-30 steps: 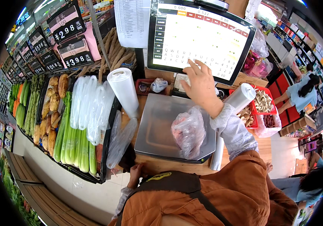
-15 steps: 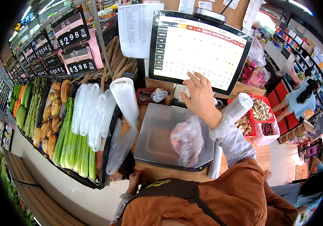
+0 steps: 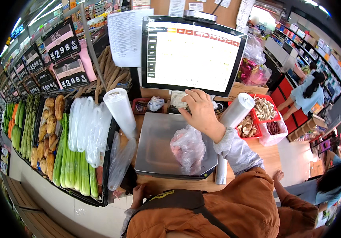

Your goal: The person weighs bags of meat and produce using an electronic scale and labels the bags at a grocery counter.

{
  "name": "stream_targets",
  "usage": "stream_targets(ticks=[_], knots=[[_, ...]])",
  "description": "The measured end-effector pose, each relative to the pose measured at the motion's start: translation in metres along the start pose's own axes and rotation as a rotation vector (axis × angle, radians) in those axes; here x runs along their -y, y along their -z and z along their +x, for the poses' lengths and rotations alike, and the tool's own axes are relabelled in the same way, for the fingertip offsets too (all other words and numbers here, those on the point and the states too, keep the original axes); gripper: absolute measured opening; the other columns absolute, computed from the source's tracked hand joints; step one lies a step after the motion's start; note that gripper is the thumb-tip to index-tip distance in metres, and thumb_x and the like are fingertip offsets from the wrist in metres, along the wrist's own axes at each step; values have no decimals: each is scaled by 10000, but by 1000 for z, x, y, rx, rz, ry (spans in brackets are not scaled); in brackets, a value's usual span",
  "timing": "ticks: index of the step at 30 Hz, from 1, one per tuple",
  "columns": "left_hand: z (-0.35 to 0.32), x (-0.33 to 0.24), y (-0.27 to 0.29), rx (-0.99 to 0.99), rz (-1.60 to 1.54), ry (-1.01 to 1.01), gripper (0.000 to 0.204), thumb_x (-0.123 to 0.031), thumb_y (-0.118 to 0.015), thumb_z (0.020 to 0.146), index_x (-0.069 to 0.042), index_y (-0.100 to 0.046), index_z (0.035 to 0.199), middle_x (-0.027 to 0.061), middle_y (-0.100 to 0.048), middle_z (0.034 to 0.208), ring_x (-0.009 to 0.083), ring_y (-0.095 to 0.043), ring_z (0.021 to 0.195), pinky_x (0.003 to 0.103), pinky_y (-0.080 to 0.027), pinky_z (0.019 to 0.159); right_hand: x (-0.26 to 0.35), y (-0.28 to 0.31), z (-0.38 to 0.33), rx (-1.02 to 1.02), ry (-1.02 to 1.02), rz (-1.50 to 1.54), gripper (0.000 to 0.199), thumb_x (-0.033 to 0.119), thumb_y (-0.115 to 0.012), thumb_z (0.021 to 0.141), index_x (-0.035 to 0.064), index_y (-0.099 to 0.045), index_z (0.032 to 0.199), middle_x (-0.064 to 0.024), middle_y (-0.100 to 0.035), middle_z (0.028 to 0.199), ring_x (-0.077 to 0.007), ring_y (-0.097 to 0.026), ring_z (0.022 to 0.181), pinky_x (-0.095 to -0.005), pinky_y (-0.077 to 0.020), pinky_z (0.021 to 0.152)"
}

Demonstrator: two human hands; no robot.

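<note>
My right hand (image 3: 203, 113) reaches over the far side of a weighing scale (image 3: 154, 148), just below the lower edge of a touch screen (image 3: 190, 55). Its fingers are bent but apart, and it holds nothing. On the scale's grey plate rests a clear plastic bag (image 3: 189, 148) with something pinkish inside, its kind blurred by the film. My left hand (image 3: 138, 195) hangs low by the counter's front edge, beside my apron. Its fingers are partly hidden, so what they do does not show. Behind my right hand a small label (image 3: 177, 100) shows in part.
Left of the scale stand a roll of plastic bags (image 3: 119, 111), hanging white bags (image 3: 91, 127) and a crate with celery (image 3: 75, 168). At right lie another clear roll (image 3: 238, 109) and red baskets of mushrooms (image 3: 266, 108). A person (image 3: 333, 190) is close on the right.
My right hand has come down off the touch screen to below its edge. The on-screen keys are gone. The whole view has shifted a little; the bag still lies on the scale.
</note>
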State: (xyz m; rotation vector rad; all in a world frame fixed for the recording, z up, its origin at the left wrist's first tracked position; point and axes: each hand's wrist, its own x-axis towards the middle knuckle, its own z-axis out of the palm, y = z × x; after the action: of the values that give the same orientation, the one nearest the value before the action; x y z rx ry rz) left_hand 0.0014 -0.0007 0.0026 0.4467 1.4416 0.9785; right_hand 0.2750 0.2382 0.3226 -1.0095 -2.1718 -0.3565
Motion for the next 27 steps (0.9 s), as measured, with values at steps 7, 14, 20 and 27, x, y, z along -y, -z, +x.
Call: stream_targets(ticks=[7, 14, 20, 27], knots=[[4, 2, 1, -20, 9, -5, 263, -238, -549, 875, 18, -605, 871, 111, -613, 634, 211, -566, 400, 299, -490, 374, -9, 14, -15, 2, -64, 24, 270, 171, -697, 703, 55, -589, 921, -130, -592, 1110, -303, -505, 1066, -423, -389, 900], [4, 4, 2, 1, -54, 12, 289, -251, -555, 873, 29, -607, 920, 124, -613, 649, 219, -573, 416, 308, -502, 391, -13, 17, -18, -21, -83, 28, 239, 152, -696, 700, 61, -593, 894, -135, -594, 1091, -304, -513, 1049, -418, -391, 882], [-4, -4, -1, 28, -25, 31, 308, -265, -549, 880, 31, -611, 934, 123, -611, 646, 219, -574, 428, 302, -495, 396, -10, 9, -9, -2, -48, 55, 253, 151, -698, 699, 47, -596, 906, -148, -585, 1121, -326, -499, 1076, -433, -383, 907], [-3, -3, -1, -56, -1, 27, 292, -266, -558, 876, 20, -618, 883, 106, -606, 641, 207, -569, 429, 293, -482, 381, -34, 12, 92, -270, 85, -248, 271, 190, -695, 730, 34, -595, 928, -176, -536, 1235, -389, -418, 1192, -470, -331, 988]])
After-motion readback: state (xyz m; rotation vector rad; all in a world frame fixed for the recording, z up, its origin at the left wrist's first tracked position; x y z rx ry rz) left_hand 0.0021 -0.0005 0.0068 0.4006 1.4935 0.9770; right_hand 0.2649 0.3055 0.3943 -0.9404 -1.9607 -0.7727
